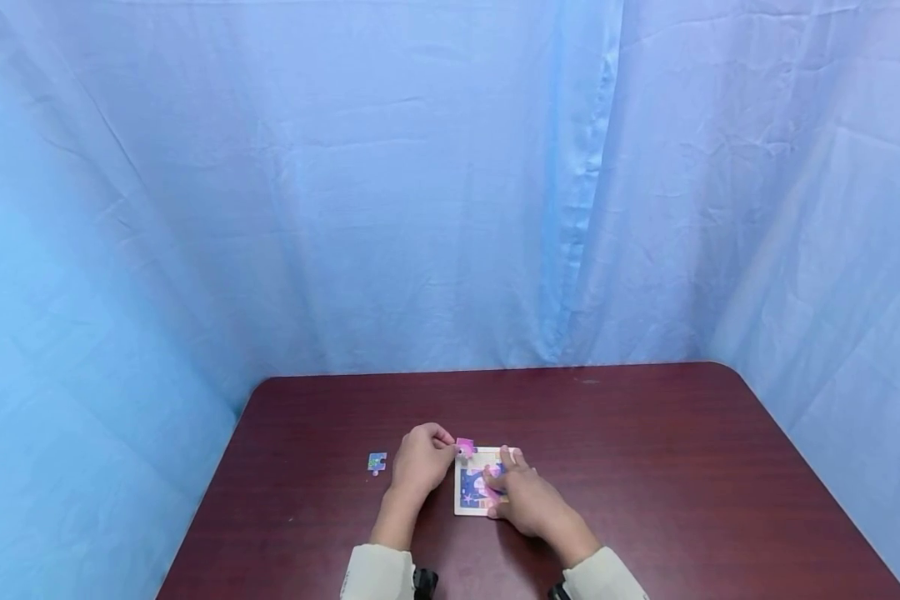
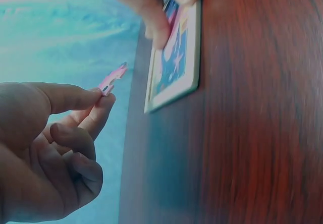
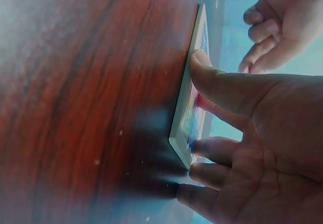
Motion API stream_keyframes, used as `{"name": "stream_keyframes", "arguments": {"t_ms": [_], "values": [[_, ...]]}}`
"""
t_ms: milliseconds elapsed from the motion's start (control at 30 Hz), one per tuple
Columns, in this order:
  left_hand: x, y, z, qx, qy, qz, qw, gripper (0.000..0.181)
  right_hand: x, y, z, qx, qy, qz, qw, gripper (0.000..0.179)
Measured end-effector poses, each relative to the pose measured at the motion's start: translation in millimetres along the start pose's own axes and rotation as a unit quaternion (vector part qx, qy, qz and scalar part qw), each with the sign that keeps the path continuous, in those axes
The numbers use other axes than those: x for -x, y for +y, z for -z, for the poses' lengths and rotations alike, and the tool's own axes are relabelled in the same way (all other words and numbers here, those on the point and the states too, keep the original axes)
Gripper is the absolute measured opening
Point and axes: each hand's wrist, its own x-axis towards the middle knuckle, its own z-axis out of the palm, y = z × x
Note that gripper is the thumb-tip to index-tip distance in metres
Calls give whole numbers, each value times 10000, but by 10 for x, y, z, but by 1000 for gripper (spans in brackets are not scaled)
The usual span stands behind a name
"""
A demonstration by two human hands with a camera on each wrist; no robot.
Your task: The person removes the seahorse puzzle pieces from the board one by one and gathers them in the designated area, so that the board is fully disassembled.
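My left hand (image 1: pixel 422 461) pinches a pink jigsaw piece (image 1: pixel 466 446) between thumb and fingertips, beside the far left corner of a puzzle board. In the left wrist view the piece (image 2: pixel 112 79) is tilted and raised, while the other fingers curl loosely. The puzzle board (image 1: pixel 457 492) has a pale frame and a partly covered picture in blue and pink, with a starfish. My right hand (image 1: pixel 528 496) rests on the board's right side with fingers spread. In the right wrist view its thumb (image 3: pixel 202 62) presses the near edge, and other fingertips touch the picture and frame.
A loose blue-green jigsaw piece (image 1: pixel 377 462) lies on the dark red-brown table (image 1: pixel 645 467), left of my left hand. Blue curtains (image 1: pixel 420 208) hang behind the table and along both sides.
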Motion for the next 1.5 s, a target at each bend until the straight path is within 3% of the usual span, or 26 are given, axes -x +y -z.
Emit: {"name": "stream_keyframes", "arguments": {"t_ms": [333, 833, 1033, 1500], "values": [[25, -180, 259, -213, 405, 222, 9987, 7, 17, 9, 15, -87, 23, 76, 9999, 51], [-12, -521, 562, -967, 483, 838, 9906, 5, 48, -29, 33, -100, 52, 123, 9999, 51], [0, -592, 592, -990, 380, 959, 9897, 6, 37, -22, 13, -68, -14, 73, 9999, 51], [-6, -644, 595, -1035, 496, 1012, 9882, 7, 8, 28, -21, -20, -33, 124, 9999, 50]]}}
